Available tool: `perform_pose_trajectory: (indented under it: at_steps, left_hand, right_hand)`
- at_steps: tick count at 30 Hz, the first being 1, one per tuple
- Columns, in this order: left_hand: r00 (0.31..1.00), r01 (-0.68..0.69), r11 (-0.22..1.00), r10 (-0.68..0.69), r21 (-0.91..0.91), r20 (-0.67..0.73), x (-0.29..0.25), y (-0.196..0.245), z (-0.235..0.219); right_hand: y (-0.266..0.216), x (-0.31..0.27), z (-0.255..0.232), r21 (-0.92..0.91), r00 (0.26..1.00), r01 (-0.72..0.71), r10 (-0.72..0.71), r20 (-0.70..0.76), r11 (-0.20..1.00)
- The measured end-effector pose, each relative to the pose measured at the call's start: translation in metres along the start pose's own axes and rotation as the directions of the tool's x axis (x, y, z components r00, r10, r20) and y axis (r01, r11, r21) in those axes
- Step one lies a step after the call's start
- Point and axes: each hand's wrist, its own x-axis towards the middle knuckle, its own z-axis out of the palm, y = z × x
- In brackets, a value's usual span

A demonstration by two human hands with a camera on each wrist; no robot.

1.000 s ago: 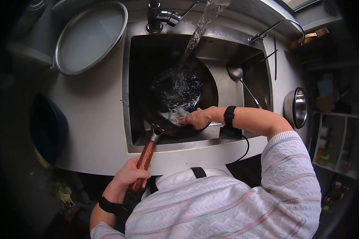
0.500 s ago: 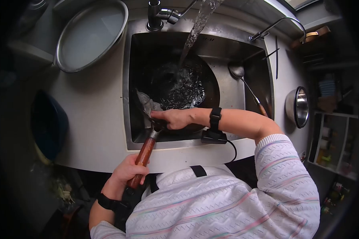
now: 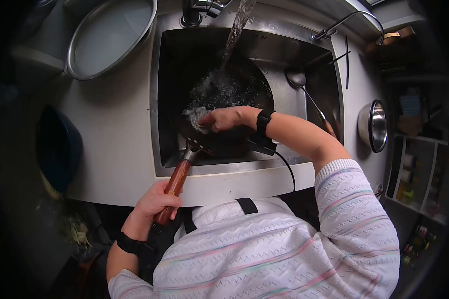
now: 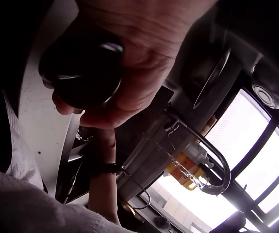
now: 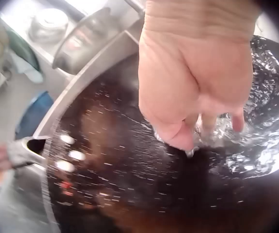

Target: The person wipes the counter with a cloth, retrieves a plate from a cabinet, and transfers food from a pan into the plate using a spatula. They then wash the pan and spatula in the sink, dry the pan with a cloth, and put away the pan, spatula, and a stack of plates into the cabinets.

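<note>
A dark wok (image 3: 257,79) sits in the sink with water in it. My left hand (image 3: 158,200) grips its brown wooden handle (image 3: 179,175); the left wrist view shows the handle's dark end (image 4: 83,77) inside the curled fingers. Inside the wok, near the handle side, my right hand (image 3: 225,119) holds a whitish mesh cloth (image 3: 196,117) against the wall. In the right wrist view the right hand's fingertips dip into the water, and the cloth is largely hidden behind them. A stream of water (image 3: 237,30) falls into the wok.
A spatula (image 3: 297,78) leans in the sink's right part. A steel bowl (image 3: 373,126) stands on the right counter and a large oval metal basin (image 3: 110,40) at the upper left. The tap (image 3: 190,15) rises behind the sink. A dark blue container (image 3: 60,149) is at the left.
My right hand moved the cloth left to the wok's rim by the handle, then back inward and up along the wall. The left hand keeps its grip on the handle.
</note>
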Motion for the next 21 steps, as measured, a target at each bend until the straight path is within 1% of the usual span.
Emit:
perform_pose_trajectory:
  at_steps: [3, 5, 6, 7, 8, 9, 10, 11, 12, 13, 15, 17, 18, 19, 21]
  left_hand:
    - [1.000, -0.003, 1.000, 0.003, -0.021, 0.011, 0.000, -0.001, -0.002]
    - [1.000, -0.007, 0.999, 0.007, -0.032, 0.017, 0.000, -0.002, -0.002]
    - [1.000, -0.011, 0.999, 0.012, -0.037, 0.021, 0.000, -0.002, -0.003]
    - [1.000, -0.011, 0.999, 0.012, -0.036, 0.025, 0.000, -0.002, -0.003]
    - [1.000, -0.009, 0.999, 0.010, -0.036, 0.021, 0.000, -0.002, -0.003]
    - [1.000, -0.005, 0.999, 0.005, -0.033, 0.018, 0.000, -0.002, -0.002]
    - [1.000, -0.003, 1.000, 0.004, -0.026, 0.021, 0.000, -0.002, -0.003]
    - [1.000, -0.005, 1.000, 0.005, -0.001, 0.017, 0.001, -0.001, -0.003]
    - [1.000, -0.006, 1.000, 0.006, 0.020, 0.012, 0.001, -0.002, -0.004]
    - [1.000, -0.005, 1.000, 0.005, 0.023, 0.011, 0.000, -0.002, -0.003]
    - [1.000, 0.009, 1.000, -0.009, 0.013, 0.004, 0.001, 0.000, -0.001]
    - [1.000, 0.007, 1.000, -0.008, 0.024, 0.011, 0.003, 0.001, -0.002]
    - [1.000, 0.008, 1.000, -0.008, 0.020, 0.012, 0.002, 0.000, -0.002]
    - [1.000, 0.003, 1.000, -0.004, 0.028, 0.013, 0.001, 0.000, -0.002]
    - [1.000, 0.011, 1.000, -0.011, -0.016, 0.024, 0.001, 0.003, 0.000]
  right_hand:
    - [-0.024, -0.024, 0.018, -0.077, 0.983, 0.145, -0.135, 0.123, 0.986]
    - [-0.050, -0.060, 0.023, -0.194, 0.982, 0.087, -0.052, 0.180, 0.977]
    - [-0.024, -0.062, 0.035, -0.269, 0.983, 0.136, -0.097, 0.155, 0.953]
    - [-0.031, -0.074, 0.035, -0.413, 0.977, -0.015, 0.102, 0.190, 0.910]
    - [-0.018, -0.077, 0.037, -0.612, 0.947, -0.063, 0.241, 0.212, 0.788]
    - [0.006, -0.073, 0.033, -0.756, 0.901, -0.105, 0.383, 0.202, 0.646]
    - [0.039, -0.065, 0.024, -0.871, 0.843, -0.124, 0.513, 0.160, 0.475]
    - [0.088, -0.061, 0.014, -0.866, 0.903, -0.265, 0.425, -0.068, 0.424]
    - [0.113, -0.058, 0.001, -0.845, 0.900, -0.407, 0.313, -0.305, 0.347]
    - [0.117, -0.052, -0.013, -0.809, 0.864, -0.491, 0.304, -0.402, 0.324]
    - [0.095, -0.031, -0.018, -0.649, 0.799, -0.598, 0.405, -0.444, 0.470]
    - [0.075, -0.004, 0.000, -0.496, 0.883, -0.468, 0.363, -0.297, 0.732]
    - [0.054, 0.009, 0.008, -0.464, 0.912, -0.404, 0.387, -0.138, 0.788]
    - [0.051, 0.021, 0.021, -0.425, 0.946, -0.322, 0.302, -0.116, 0.846]
    - [0.010, 0.018, 0.022, -0.456, 0.988, -0.145, 0.109, -0.105, 0.878]
